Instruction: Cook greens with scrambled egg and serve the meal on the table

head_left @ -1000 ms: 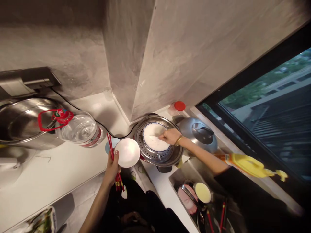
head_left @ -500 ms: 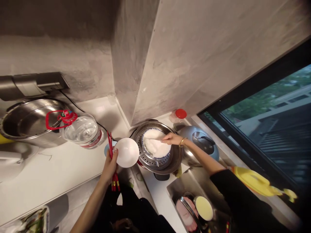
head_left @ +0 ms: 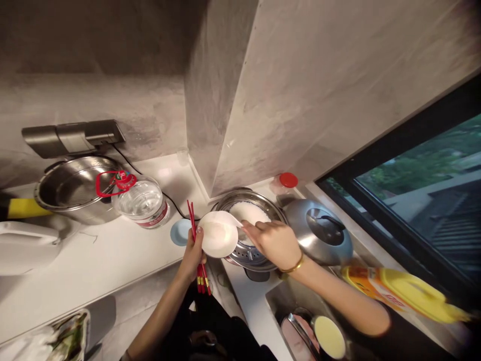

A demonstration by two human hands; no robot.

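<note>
My left hand (head_left: 194, 253) is closed around a small white bowl (head_left: 217, 234) and red chopsticks (head_left: 191, 218), whose gold-banded ends stick out below the hand. My right hand (head_left: 273, 239) pinches the handle of a white spoon (head_left: 238, 222), which reaches over the white bowl's right edge; its head is hard to tell from the bowl. Behind my right hand, a larger bowl of white rice (head_left: 246, 213) sits in a metal steamer (head_left: 259, 263). The white bowl and my right hand hide part of the rice and steamer.
A large water bottle (head_left: 141, 203) and a metal pot (head_left: 80, 188) stand at the left, with a light-blue dish (head_left: 179, 232) nearer. To the right are a domed metal lid (head_left: 319, 233), a red-capped jar (head_left: 287, 181), a yellow bottle (head_left: 398, 293) and a sink (head_left: 276, 301) with dishes.
My right hand has brought the spoon out of the rice and left to the white bowl. The left hand still holds the bowl and chopsticks. The view has shifted slightly.
</note>
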